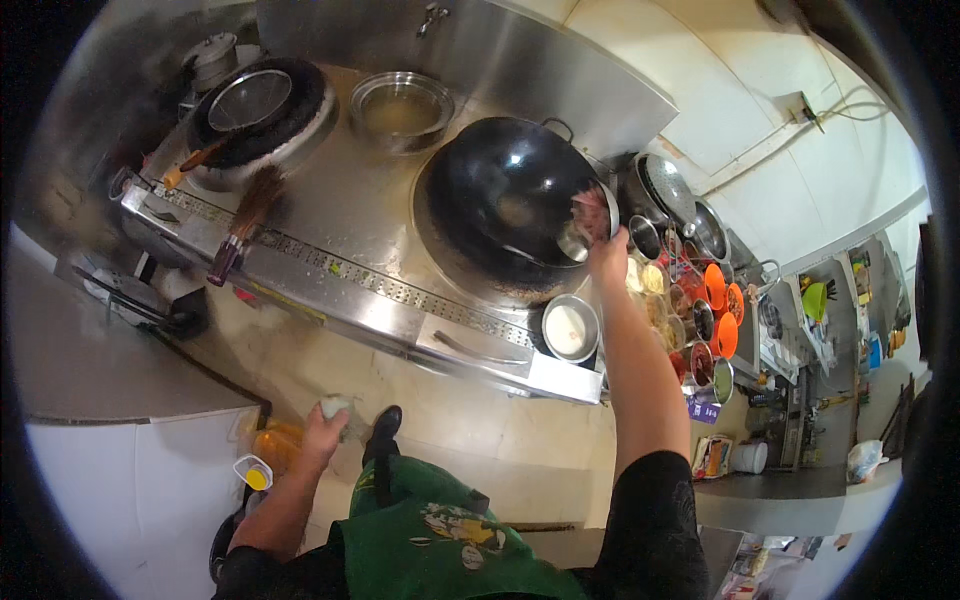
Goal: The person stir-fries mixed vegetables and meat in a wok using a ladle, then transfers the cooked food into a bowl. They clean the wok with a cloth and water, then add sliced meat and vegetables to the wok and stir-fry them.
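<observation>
A large black wok sits on the steel range before me. At its right rim my right hand holds a metal bowl, tilted, with dark red pieces that look like meat at its mouth. A shiny round metal piece, perhaps a ladle head, shows just below them; what holds it is hidden. Low on the left, away from the range, my left hand is closed on a whitish thing, perhaps a cloth. A steel bowl of white liquid stands near my right forearm.
A bamboo wok brush lies on the range's left part, near a second wok with a strainer. Behind is a steel basin of liquid. Right of the wok stand pots, orange containers and several seasoning tubs.
</observation>
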Action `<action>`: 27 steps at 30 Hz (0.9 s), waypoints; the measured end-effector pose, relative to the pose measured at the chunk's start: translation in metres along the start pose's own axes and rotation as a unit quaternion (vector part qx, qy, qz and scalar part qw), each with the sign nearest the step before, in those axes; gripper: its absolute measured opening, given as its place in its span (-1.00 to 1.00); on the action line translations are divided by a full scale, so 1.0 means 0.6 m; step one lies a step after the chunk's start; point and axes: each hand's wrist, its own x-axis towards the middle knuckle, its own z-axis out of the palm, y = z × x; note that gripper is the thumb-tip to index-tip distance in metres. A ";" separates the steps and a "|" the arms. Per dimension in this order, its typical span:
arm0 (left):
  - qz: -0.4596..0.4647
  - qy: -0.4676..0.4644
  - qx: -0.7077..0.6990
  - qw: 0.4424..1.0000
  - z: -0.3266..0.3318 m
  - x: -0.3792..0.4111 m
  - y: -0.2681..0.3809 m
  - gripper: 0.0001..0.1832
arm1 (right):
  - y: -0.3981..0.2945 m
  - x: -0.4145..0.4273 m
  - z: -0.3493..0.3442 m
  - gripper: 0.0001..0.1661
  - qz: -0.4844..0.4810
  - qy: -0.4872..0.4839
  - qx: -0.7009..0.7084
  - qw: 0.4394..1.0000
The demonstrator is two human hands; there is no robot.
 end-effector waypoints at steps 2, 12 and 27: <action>-0.049 0.016 0.050 0.997 -0.009 0.019 0.046 -0.70 | -0.075 0.018 -0.027 -0.40 0.004 -0.023 -0.063 0.998; -0.140 -0.006 -0.001 0.990 -0.011 0.053 0.053 -0.60 | -0.170 0.032 -0.003 -0.38 -0.023 -0.034 -0.067 0.997; -0.121 -0.363 -0.119 0.916 0.238 -0.003 0.253 -0.64 | -0.072 -0.219 -0.200 -0.80 0.309 -0.150 0.590 0.730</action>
